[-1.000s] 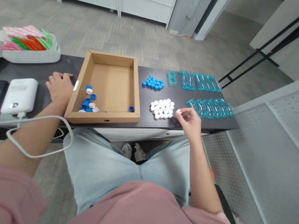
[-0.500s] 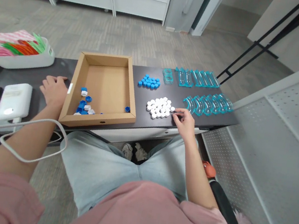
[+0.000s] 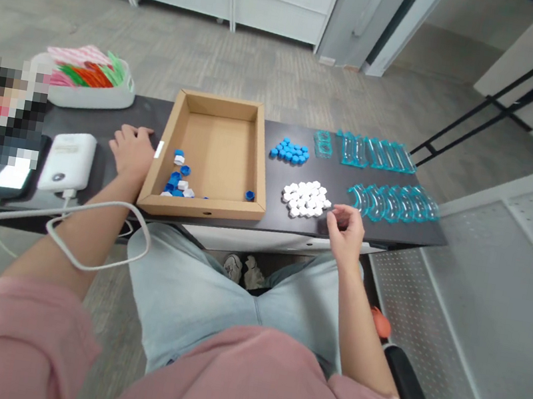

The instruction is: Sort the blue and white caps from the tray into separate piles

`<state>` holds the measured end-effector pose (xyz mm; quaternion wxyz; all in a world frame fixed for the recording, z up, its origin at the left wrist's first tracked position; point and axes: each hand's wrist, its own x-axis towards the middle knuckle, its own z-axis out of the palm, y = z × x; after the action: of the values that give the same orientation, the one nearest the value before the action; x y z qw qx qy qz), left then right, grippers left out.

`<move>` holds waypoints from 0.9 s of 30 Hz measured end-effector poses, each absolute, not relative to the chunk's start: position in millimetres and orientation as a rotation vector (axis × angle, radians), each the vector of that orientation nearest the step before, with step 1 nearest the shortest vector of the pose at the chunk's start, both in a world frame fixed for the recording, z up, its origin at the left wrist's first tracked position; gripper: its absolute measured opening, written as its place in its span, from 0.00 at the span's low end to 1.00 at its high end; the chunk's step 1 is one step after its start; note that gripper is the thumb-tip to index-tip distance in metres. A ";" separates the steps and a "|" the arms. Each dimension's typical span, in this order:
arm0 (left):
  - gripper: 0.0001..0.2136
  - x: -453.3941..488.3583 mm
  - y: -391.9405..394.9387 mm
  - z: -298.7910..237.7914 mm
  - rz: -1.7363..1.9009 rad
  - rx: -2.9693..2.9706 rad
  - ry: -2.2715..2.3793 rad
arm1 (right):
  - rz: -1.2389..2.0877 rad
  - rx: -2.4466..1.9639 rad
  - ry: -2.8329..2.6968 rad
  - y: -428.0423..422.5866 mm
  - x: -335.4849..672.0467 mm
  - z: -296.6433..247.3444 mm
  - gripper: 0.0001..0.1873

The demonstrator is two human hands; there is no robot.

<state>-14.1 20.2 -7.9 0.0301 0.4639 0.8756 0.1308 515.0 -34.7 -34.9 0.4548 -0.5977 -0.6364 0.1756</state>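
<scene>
My right hand (image 3: 347,228) hovers just right of a cluster of white hexagonal pieces (image 3: 306,198) on the dark table (image 3: 288,220). Its fingers are loosely curled and nothing shows in them. My left hand (image 3: 131,148) lies flat on the table against the left wall of a shallow cardboard box (image 3: 202,205). Inside the box, several blue and white hexagonal pieces (image 3: 177,180) sit in the near left corner, and a single blue piece (image 3: 249,195) sits at the near right. A cluster of blue hexagonal pieces (image 3: 290,151) lies behind the white ones.
Clear turquoise track pieces lie in two rows, straight (image 3: 375,153) and curved (image 3: 395,202), at the table's right end. A white power bank (image 3: 69,161) with a cable (image 3: 91,219), a phone (image 3: 6,175) and a white tub of coloured strips (image 3: 88,80) are at left.
My right hand carried a white piece to the edge of the white cluster, left it there, and has drawn back a little to the right. My left hand stayed by the box.
</scene>
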 end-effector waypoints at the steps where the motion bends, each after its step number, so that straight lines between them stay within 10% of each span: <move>1: 0.29 -13.8 19.3 -7.1 0.401 1.438 2.686 | 0.422 -1.436 -1.607 -37.0 506.9 -32.3 0.10; 17: 0.27 -8.9 16.2 -8.6 0.467 1.522 2.695 | 0.544 -0.515 -3.025 76.3 202.4 29.3 0.20; 27: 0.28 -13.6 17.3 -16.7 0.510 1.521 2.704 | 0.865 -0.473 -2.661 91.3 225.8 22.3 0.16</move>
<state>-13.6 17.3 -16.7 -0.0011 0.4837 0.8601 0.1622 225.8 91.3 22.3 0.1516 -0.1647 -0.9269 0.3012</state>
